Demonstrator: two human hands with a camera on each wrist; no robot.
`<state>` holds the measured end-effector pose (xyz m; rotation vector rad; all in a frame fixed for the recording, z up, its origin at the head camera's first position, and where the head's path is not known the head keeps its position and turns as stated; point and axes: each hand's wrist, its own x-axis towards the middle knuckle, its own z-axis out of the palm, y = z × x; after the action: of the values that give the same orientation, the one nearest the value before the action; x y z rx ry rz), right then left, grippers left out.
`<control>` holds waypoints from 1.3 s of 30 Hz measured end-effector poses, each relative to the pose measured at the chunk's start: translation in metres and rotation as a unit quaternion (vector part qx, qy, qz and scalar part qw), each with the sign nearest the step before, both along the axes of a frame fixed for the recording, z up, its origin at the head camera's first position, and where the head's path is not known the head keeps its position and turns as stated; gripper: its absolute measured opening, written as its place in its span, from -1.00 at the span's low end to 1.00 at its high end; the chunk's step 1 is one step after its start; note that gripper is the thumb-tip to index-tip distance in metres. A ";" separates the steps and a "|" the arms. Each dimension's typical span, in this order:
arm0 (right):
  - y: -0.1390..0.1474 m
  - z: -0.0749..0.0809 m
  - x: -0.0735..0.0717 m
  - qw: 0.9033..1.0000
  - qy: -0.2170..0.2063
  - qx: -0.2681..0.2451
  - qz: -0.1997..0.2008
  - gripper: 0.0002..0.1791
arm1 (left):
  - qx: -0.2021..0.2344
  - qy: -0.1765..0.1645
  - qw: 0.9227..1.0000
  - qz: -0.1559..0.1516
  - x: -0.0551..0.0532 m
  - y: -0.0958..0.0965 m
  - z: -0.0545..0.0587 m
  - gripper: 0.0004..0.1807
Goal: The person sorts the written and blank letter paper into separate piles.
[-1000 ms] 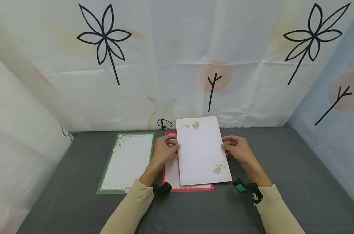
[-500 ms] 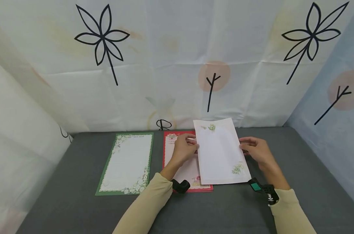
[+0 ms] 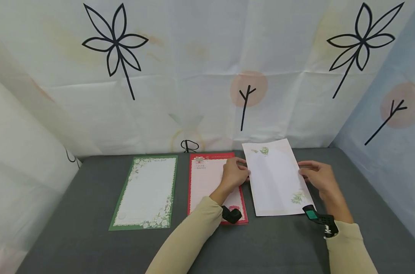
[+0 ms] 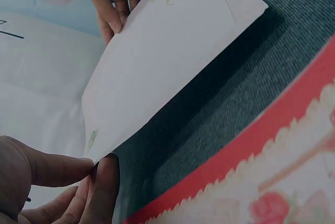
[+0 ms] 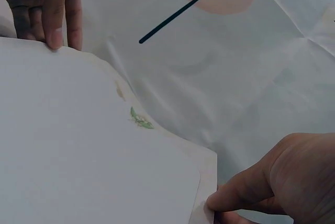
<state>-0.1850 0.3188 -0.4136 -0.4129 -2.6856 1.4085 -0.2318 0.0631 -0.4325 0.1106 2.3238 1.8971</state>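
Both hands hold a white sheet of paper (image 3: 276,179) printed with small green leaf sprigs, raised a little above the grey table. My left hand (image 3: 234,173) pinches its left edge between thumb and fingers, as the left wrist view also shows at close range. On the opposite edge, my right hand (image 3: 318,176) pinches the paper the same way. Below the left forearm lies a red-bordered sheet (image 3: 207,179) with a floral print, partly covered by that arm and hand. Farther left, a green-bordered sheet (image 3: 146,192) with white flowers lies flat.
A dark grey cloth covers the table (image 3: 91,205). White fabric with line-drawn leaves (image 3: 193,76) hangs behind it, and pale blue fabric (image 3: 399,160) stands at the right. A black cord (image 3: 71,158) shows at the back left corner.
Both hands have carried the white sheet to the right, off the red-bordered sheet and over the grey cloth. More of the red-bordered sheet now shows. The green-bordered sheet is fully uncovered.
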 end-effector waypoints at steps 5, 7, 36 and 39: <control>0.007 -0.001 0.002 1.000 -0.019 0.002 -0.013 -0.54 | -0.009 -0.023 1.000 -0.003 0.000 0.009 0.000 -0.69; 0.009 -0.002 0.002 1.000 -0.023 0.000 -0.016 -0.54 | -0.013 -0.036 0.999 -0.007 0.000 0.012 0.000 -0.68; 0.005 -0.007 0.002 0.994 -0.058 0.063 -0.065 -0.54 | -0.191 0.012 0.981 -0.044 0.004 0.012 0.013 -0.80; -0.001 -0.006 0.001 0.995 -0.055 0.066 -0.059 -0.54 | -0.176 0.033 0.983 -0.045 0.006 0.003 0.015 -0.74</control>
<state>-0.1844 0.3182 -0.4192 -0.6435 -2.7684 1.2034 -0.2259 0.0664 -0.4173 0.2390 2.6072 1.4346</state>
